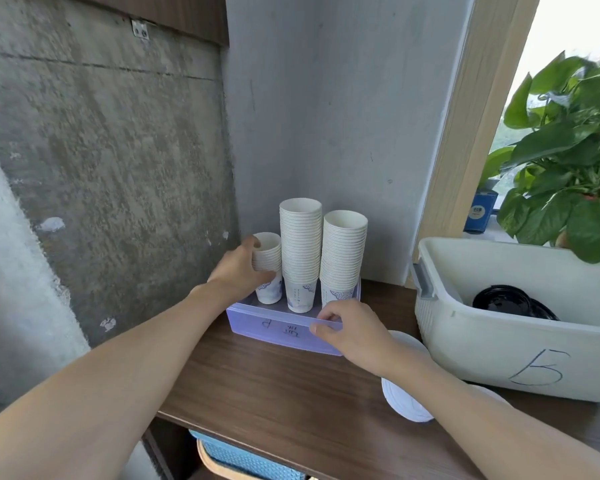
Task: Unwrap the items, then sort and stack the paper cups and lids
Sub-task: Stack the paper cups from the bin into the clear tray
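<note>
Paper cups [300, 237] are being sorted into three nested stacks standing upright inside a shallow translucent tray [267, 325] at the back corner of the wooden table [274, 386]: a short stack [269, 258] on the left, a tall middle stack [300, 265] just beside it, and a slightly lower right stack [343, 258] touching the middle one. The short stack is being gripped by the left hand [238, 271], with the fingers curled round its side and the thumb up near the rim. The front edge of the tray is being pinched near its right corner by the right hand [350, 327], thumb above and fingertips against the wall, apparently so that the tray is being steadied. The step in hand is judged to be the stacking of cups, with the short stack being either seated in or drawn from its place; which of the two cannot be told. White lids [404, 403] are being left in a loose pile on the table under the right wrist, and black lids [510, 303] are lying in the white bin [499, 344] to the right, so the lid sorting is judged not yet finished. For the next move, an upright hold on the short stack is being called for, since the tall neighbours are close enough to be knocked over
</note>
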A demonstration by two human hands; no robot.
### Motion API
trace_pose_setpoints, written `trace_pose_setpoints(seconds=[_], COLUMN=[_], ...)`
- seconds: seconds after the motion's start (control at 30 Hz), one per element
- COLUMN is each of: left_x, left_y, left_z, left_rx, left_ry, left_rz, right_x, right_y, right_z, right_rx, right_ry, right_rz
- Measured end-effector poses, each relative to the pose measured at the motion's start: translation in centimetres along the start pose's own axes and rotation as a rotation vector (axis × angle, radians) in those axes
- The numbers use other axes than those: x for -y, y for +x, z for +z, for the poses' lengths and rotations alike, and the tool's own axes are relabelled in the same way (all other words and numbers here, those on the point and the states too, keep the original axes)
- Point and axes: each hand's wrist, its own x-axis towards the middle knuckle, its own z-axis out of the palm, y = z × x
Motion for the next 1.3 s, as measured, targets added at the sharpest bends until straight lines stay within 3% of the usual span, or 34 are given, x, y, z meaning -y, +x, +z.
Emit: trace_pose_setpoints(seconds=[0.37,0.87,1.3], left_x=[1.0,3.5,4.8], left_y=[-2.7,-3.2,-0.9], left_z=[-0.5,-1.0,-0.7], left_rx=[-0.063,0.015,0.014], left_ry=[-0.115,0.023,0.032], left_rz=[0.108,-0.034,-0.051], right_x=[0.8,1.3,1.0], right_y=[1.2,6.8,9.7], right_z=[0.6,3.1,3.9], right_rx=[-0.093,-0.220,-0.222], right_ry=[0.173,0.096,0.037], right_rz=[0.032,-0.016,-0.037])
